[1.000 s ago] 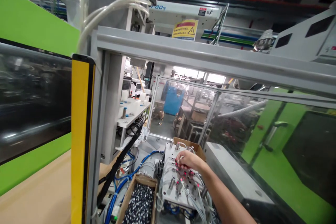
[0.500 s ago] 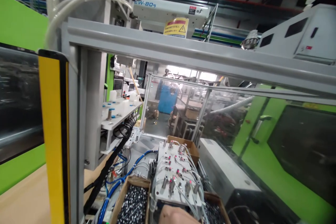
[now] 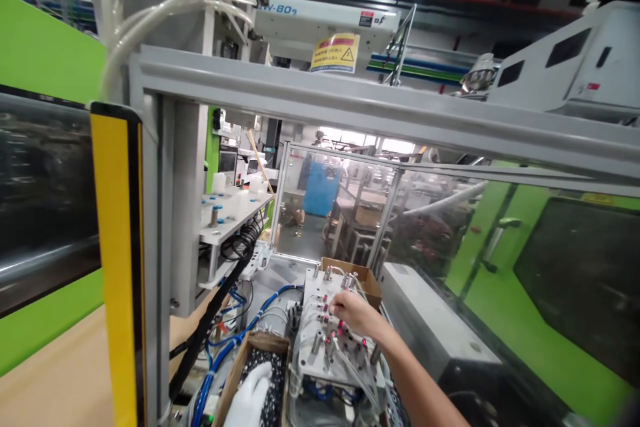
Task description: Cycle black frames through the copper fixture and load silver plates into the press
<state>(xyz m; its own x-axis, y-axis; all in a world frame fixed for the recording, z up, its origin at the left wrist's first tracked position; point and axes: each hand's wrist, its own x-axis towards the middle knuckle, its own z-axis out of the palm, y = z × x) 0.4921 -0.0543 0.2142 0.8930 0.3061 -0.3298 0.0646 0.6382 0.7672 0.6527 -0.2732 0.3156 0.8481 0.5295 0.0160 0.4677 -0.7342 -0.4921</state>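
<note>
My left hand, in a white glove, is over a cardboard box of small black and white parts. Its fingers are stretched out towards the parts, and no held piece shows. My bare right hand is above the middle of a pale fixture plate that carries metal pins and red-lit spots. The fingers are curled together in a pinch near the pins; whatever they hold is too small or hidden. Clear tubes run along the plate's right side.
A grey frame beam crosses above, with a yellow-faced post at left. Blue hoses lie left of the box. Another cardboard box stands behind the plate, and a long grey housing is at right.
My right hand has moved forward from the plate's near edge to above its middle. My gloved left hand has come into view over the box of parts. The view has shifted slightly.
</note>
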